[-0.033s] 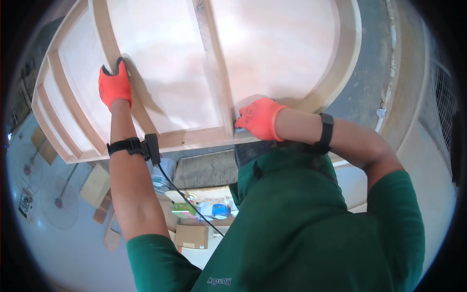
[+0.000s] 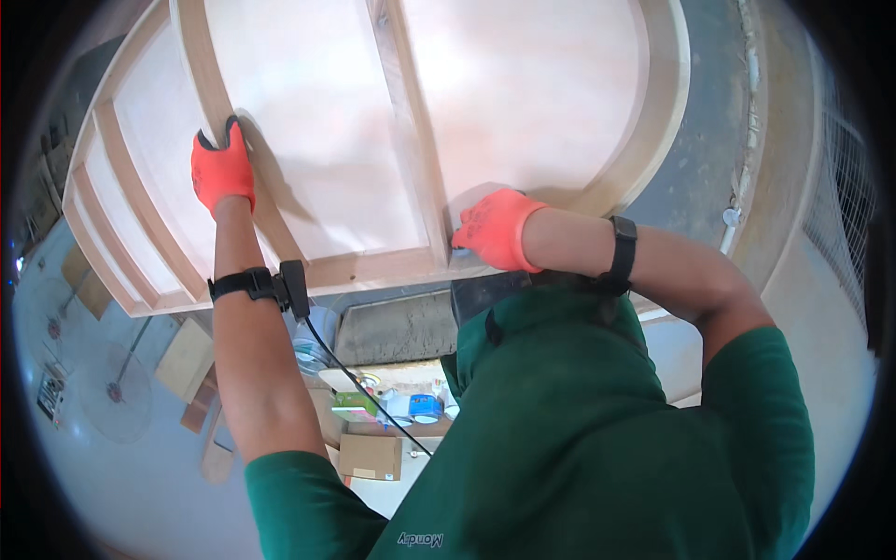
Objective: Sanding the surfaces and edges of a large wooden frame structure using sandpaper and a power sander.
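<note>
A large wooden frame with a curved right end and a pale panel across it lies in front of me. My left hand, in a red glove with dark fingertips, straddles a wooden slat, thumb on one side and fingers on the other. Low in the corner between the middle crosspiece and the near rail is my right hand, also red-gloved. Its fingers are curled; a small pale bit shows beneath them, too hidden to name.
Below the frame, shelves hold a cardboard box, a blue container and other small items. A black cable runs from my left forearm strap. Wood boards and caged fans stand at left; wire mesh at right.
The frame and both hands sit very slightly lower in the picture. Both hands keep the same hold and place on the frame.
</note>
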`<state>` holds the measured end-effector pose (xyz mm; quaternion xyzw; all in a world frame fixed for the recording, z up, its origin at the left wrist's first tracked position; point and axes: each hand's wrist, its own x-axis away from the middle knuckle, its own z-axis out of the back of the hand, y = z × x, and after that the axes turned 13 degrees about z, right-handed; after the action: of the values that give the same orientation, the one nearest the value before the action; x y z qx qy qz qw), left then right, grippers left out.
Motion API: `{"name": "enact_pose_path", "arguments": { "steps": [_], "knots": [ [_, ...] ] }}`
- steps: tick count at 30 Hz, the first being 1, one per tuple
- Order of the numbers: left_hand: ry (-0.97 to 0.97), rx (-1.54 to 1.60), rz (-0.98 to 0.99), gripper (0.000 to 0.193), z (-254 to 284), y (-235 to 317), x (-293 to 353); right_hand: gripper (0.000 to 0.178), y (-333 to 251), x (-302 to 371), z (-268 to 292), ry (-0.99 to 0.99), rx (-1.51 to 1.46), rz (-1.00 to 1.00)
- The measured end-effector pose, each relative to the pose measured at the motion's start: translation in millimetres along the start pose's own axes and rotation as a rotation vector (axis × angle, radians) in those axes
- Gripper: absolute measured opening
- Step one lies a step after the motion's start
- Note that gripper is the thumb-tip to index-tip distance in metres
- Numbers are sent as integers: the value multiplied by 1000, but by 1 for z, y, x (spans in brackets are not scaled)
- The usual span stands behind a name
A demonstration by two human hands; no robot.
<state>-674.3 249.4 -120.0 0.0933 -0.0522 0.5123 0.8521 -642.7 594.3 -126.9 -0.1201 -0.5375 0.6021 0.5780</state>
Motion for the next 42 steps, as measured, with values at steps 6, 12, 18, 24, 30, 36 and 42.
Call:
{"name": "enact_pose_path", "arguments": {
  "steps": [6,12,18,24,30,36,42],
  "knots": [
    [-25,20,16,40,7,9,2,36,19,23,-19,143,59,83],
    [19,26,-29,41,1,-2,-3,35,1,11,-9,149,7,2],
    [-19,28,0,41,3,8,3,35,4,25,-7,148,56,-1],
    [-22,17,0,39,7,6,2,35,11,27,-24,399,-5,374],
    [-8,16,4,40,4,6,-3,35,12,10,-32,353,50,183],
    [-2,-2,-2,40,1,1,-1,36,8,12,-23,203,26,53],
    [-13,30,6,41,4,5,-2,35,13,19,-17,294,-75,134]
  ]
}}
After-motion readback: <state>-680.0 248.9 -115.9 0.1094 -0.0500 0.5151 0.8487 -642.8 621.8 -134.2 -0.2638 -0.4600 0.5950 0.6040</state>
